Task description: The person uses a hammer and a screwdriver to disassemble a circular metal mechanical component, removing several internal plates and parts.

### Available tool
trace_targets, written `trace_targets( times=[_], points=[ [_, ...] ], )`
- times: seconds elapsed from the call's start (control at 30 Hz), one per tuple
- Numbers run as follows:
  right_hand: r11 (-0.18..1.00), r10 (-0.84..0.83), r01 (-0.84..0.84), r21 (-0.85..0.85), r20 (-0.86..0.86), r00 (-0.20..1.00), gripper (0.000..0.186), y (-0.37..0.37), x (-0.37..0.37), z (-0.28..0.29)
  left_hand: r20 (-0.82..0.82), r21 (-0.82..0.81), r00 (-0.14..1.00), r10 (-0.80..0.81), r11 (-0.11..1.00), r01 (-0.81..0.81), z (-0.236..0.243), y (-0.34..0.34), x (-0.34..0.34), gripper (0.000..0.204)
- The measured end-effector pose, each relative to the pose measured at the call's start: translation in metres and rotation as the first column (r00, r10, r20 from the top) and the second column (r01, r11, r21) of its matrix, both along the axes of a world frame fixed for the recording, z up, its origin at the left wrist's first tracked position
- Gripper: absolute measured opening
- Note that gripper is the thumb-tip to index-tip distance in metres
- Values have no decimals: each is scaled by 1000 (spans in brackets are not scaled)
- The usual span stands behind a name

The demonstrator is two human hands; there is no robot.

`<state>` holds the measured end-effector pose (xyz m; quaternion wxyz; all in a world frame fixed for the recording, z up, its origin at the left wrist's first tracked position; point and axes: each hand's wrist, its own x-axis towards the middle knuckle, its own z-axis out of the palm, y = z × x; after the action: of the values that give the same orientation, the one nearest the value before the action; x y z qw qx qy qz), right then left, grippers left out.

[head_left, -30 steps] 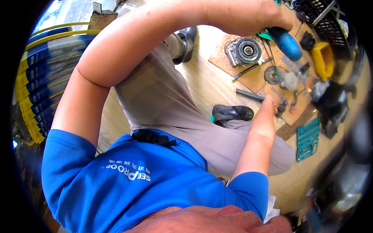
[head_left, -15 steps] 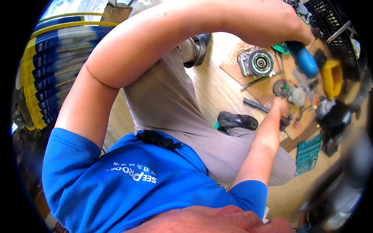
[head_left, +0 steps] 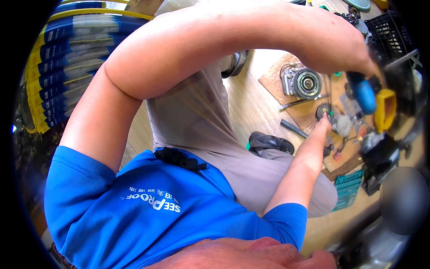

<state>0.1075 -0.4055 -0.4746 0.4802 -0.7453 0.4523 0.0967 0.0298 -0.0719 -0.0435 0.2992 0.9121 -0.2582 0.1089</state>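
Observation:
My left hand (head_left: pixel 344 47) reaches across the top to the right. It is closed round a blue power tool (head_left: pixel 367 97) with a rounded end; most of its fingers are hidden. My right hand (head_left: pixel 323 125) is low over the brown board (head_left: pixel 288 117), its fingers at a dark round disc (head_left: pixel 321 110) that they seem to grip. A translucent round part (head_left: pixel 343 125) lies just right of that hand. Farther off on the board sits a metal compressor with a grooved pulley (head_left: pixel 307 84), touched by neither hand.
A dark bar (head_left: pixel 293 128) lies beside my right hand. At the right are a yellow object (head_left: pixel 384 110), a black plastic crate (head_left: pixel 389 36) and a teal tool case (head_left: pixel 347 190). Blue and yellow packages (head_left: pixel 67 67) are stacked at the left. My shoe (head_left: pixel 271 143) is near the board.
The view has shifted, so the board and its parts appear lower. My right hand has moved up to the disc. My left hand still holds the power tool, now slightly farther right and lower.

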Motion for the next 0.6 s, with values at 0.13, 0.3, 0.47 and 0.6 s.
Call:
trace_targets(
  times=[0.13,0.3,0.47,0.6],
  points=[
    [990,-67,79,121,-94,993,43,-11,13,-11,83,7,996,13,1000,-13,-2,4,0,9],
    [916,-142,219,336,-239,960,29,-31,20,-23,-173,220,982,83,975,-43,10,-1,6,16],
    [929,-77,167,329,-269,960,18,-61,25,-24,-100,187,992,80,981,-60,14,-10,6,37],
    [963,-61,130,236,-280,958,18,-61,-5,-2,-150,223,984,95,973,-60,21,-8,1,34]
  ],
)
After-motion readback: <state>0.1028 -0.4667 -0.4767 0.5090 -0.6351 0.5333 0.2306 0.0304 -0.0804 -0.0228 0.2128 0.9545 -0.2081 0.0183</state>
